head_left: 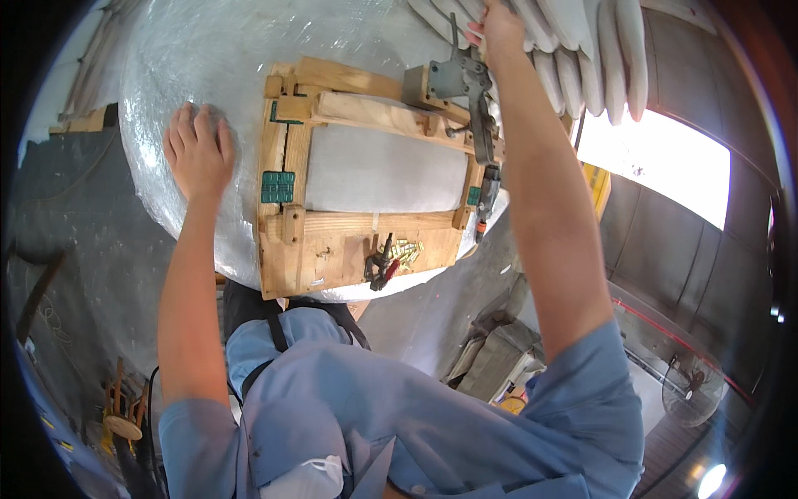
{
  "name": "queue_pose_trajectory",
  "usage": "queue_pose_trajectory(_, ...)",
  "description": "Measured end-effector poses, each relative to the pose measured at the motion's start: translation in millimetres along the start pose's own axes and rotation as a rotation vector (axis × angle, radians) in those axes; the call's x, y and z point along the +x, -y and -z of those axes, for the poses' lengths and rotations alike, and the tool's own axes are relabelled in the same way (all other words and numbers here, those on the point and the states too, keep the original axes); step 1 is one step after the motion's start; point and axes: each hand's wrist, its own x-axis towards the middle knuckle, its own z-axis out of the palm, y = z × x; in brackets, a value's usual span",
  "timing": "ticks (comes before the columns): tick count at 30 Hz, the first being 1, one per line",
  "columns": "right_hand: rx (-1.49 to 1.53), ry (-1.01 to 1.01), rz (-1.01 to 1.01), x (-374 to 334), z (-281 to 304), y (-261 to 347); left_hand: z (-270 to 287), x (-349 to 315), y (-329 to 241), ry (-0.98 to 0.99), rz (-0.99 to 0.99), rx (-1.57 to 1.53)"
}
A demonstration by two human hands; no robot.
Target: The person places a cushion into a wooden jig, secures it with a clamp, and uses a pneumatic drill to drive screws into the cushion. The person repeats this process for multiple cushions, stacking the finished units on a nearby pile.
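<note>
My left hand [199, 154] lies flat, fingers slightly spread, on a large clear-plastic-wrapped surface [204, 66]. Beside it sits a wooden frame [273, 237] with green hinges [278, 187] around a smooth grey panel [386, 170]. Across the frame, my right hand [501, 35] reaches to the top edge of the view, among long pale grey rounded pieces [573, 50]. Its fingers look curled, but what they hold is hidden. Just below it, a grey metal clamp-like mechanism [461, 79] with a long lever is fixed to the frame's right side.
On the frame's near board lie a black tool with a red part [382, 268] and several small brass-coloured pieces [406, 252]. A black cylindrical fitting [489, 195] with an orange tip hangs at the frame's right. A wooden stool [123, 424] stands lower left, a fan [692, 389] lower right.
</note>
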Motion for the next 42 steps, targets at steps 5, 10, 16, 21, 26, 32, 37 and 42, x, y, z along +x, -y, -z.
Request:
queue_pose_trajectory(5,-0.078,0.273,-0.156,-2.5,2.4,8.0,1.3,0.1,3.8,-0.008,-0.013,0.026)
queue_pose_trajectory(10,0.1,0.562,-0.391,9.2,34.2,7.1,0.0,4.3,-4.0,0.022,-0.023,0.018)
queue_pose_trajectory(16,-0.033,0.533,-0.436,-13.7,8.1,18.0,-0.7,1.7,-1.9,0.04,0.013,0.017)
queue_pose_trajectory(21,-0.107,0.515,-0.434,28.4,9.1,-29.0,-2.0,5.1,-1.5,0.056,-0.002,0.022)
queue_pose_trajectory(26,-0.065,0.483,-0.418,24.0,1.4,-33.2,-2.1,1.7,-2.5,0.053,-0.025,0.034)
queue_pose_trajectory(32,-0.041,0.557,-0.378,16.8,-1.8,-27.2,0.9,-2.0,-0.3,0.036,-0.038,0.048)
queue_pose_trajectory(37,-0.078,0.406,-0.213,34.7,-0.7,-50.1,-3.4,1.8,-8.0,-0.021,-0.093,0.042)
queue_pose_trajectory(42,-0.365,0.469,0.327,-25.2,82.8,-60.6,18.7,-7.5,3.5,0.158,0.066,-0.413)
